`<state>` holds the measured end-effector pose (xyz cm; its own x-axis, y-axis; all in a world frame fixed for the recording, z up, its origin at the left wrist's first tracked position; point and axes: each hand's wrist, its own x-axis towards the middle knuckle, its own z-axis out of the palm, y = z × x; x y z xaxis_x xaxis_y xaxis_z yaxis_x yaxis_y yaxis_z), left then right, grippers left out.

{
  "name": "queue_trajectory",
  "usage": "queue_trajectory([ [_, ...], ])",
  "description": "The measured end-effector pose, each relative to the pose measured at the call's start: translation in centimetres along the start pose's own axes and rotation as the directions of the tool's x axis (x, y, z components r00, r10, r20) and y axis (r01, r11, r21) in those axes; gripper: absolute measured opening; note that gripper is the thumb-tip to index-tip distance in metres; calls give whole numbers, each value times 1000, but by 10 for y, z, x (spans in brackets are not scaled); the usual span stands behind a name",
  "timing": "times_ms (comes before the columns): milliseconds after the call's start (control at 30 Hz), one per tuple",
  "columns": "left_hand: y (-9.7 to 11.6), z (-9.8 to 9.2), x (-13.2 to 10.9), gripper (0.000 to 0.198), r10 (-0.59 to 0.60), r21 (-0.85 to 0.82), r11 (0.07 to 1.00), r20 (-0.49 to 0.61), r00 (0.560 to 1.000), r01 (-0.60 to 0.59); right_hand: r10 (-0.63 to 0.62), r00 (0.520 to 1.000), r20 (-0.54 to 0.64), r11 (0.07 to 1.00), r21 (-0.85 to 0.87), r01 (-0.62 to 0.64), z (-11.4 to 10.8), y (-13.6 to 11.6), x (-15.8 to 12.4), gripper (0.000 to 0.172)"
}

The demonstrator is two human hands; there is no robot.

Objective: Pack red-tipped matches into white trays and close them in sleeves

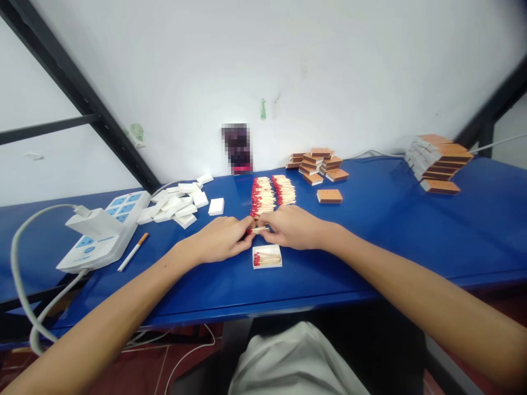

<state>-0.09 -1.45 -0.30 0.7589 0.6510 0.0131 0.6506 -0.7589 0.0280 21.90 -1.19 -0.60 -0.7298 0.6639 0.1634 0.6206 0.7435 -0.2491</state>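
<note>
Between the fingertips of my left hand (pixel 224 238) and my right hand (pixel 294 227) are a few red-tipped matches (pixel 258 230). My left fingers close at the red heads, and my right fingers pinch the plain wooden ends. Just below the hands, a white matchbox tray (pixel 267 265) lies on the table with several matches (pixel 265 259) in it, heads to the left. Beyond my fingers lie two long rows of matches, a left row (pixel 262 195) and a right row (pixel 285 189), their red heads also pointing left.
White box trays (pixel 175 203) lie heaped at left, one tray (pixel 216 207) apart. A power strip (pixel 111 230) with cables and a cigarette (pixel 133 252) are nearer. Orange matchbox sleeves (pixel 319 163) are piled at the back, one single (pixel 329 196), with a bigger stack (pixel 440 159) at right. A blurred phone-like object (pixel 237 148) leans against the wall.
</note>
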Motion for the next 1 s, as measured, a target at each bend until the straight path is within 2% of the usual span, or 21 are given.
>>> queue_trajectory([
  [267, 9, -18, -5, 17, 0, -287, 958, 48, 999, 14, -3, 999, -49, 960, 279, 17, -12, -6, -4, 8],
  [400, 18, -22, -8, 20, 44, -394, 919, 102, 994, -1, -18, 998, 59, 906, 422, -9, -22, -9, -8, 9],
  [600, 25, -23, -9, 21, 102, -403, 914, 131, 986, -41, -61, 982, 178, 879, 476, -31, -28, -8, -12, 12],
  [733, 25, -24, -9, 13, 97, -398, 916, 118, 988, -42, -81, 979, 185, 884, 467, -15, -27, -8, -11, 16],
  [867, 22, -21, -8, 6, 112, -372, 924, 58, 992, -83, -91, 981, 172, 887, 461, 1, -25, -8, -10, 18],
  [1000, 17, -14, -8, 7, 145, -325, 934, -38, 989, -149, -81, 983, 162, 896, 444, 1, -23, -6, -10, 10],
])
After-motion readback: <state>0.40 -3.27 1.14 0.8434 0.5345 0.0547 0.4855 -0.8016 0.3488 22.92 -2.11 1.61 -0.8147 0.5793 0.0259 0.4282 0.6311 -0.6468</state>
